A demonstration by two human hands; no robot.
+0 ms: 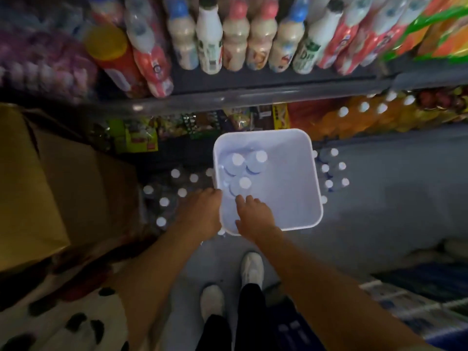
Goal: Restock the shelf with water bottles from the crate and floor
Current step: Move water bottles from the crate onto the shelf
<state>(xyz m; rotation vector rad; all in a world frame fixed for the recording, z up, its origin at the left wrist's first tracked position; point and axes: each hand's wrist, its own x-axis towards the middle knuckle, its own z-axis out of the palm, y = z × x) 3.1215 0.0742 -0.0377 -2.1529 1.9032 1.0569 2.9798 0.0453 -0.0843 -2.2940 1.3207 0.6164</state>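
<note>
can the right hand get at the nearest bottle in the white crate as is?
Probably yes. The right hand is already inside the white crate, its fingers just short of the nearest bottle, with nothing between them.

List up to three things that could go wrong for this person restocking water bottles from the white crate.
1. The left hand is at the edge of the crate, which sits among floor bottles; shifting it could topple them.
2. The right hand reaches in for three bottles bunched in one corner; lifting one may tip the others.
3. More floor bottles stand near the shoes; a step could kick them.
</note>
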